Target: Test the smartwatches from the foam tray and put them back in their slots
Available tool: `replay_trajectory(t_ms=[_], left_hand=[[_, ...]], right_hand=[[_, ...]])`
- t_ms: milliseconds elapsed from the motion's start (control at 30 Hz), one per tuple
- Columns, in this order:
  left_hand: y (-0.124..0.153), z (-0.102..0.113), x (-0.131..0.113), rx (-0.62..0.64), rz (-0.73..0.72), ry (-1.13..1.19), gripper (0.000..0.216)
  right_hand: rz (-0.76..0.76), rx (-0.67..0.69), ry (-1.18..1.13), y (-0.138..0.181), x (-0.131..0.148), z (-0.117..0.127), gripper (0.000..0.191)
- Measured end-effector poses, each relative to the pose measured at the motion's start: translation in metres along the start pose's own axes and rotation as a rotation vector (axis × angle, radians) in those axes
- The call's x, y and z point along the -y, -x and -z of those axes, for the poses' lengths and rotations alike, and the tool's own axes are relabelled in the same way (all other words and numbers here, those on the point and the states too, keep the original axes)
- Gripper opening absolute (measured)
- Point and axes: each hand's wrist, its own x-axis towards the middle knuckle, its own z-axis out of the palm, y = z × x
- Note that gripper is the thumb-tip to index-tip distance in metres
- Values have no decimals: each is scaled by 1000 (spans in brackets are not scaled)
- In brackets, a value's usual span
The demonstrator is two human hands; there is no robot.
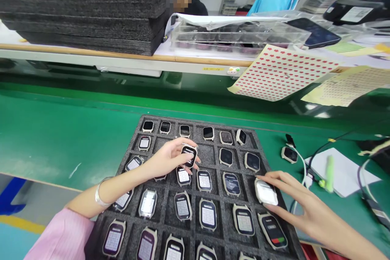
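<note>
A black foam tray (205, 153) divided into square compartments lies on the green bench, with smartwatch bodies without straps in many of them. My left hand (173, 156) is closed on a smartwatch (189, 156), held above the tray with the thumb over its lit screen. At the tray's right edge, my right hand (292, 195) has its fingers and thumb at opposite sides of another smartwatch (266, 192), whose screen glares white. Below that one sits a smartwatch showing green and red buttons (272, 230). Several others display pale keypad-like grids.
Right of the tray are a watch on a cable (289, 154), white paper (350, 170) and a light-green pen (330, 173). Black foam sheets (82, 12) are stacked on the shelf, beside clear plastic trays (219, 34). A red-dotted sticker sheet (280, 73) hangs down. People are behind.
</note>
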Motion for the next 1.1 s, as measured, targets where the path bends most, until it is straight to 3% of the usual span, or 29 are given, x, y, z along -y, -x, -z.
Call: replay_trajectory(t_ms=[167,300,433,533,633,733,833,900,1000,1100], left_hand=[[0,0,0,-3,-5,-18,33],[4,6,-3,13,-1,-171,53],[9,24,-6,-150,-52,-760,44],[12,40,-5,-293,-75,-1221,38],[15,53,-2,-305,-38,-1497,30],[15,54,-2,-296,-32,-1664,34],[8,44,-5,-367,-100,-1732,37],[0,33,-6,-335,-141,-1666,30],[-15,17,-1,-184,-126,-1490,21],[-27,9,9,-203,-92,-1412,12]], right_hand=[[47,55,62,0,-7,11,47],[47,-77,63,-22,-8,14,38],[34,-132,106,-56,-9,2,44],[-62,-185,148,-68,-8,-9,52],[-145,-220,113,-67,-5,-15,55],[-101,-206,30,-64,1,-15,50],[-59,-324,-100,-63,13,-11,42],[-77,-368,-288,-65,23,-6,37],[-165,-307,-618,-71,40,1,35],[-189,-226,-814,-80,55,4,44]])
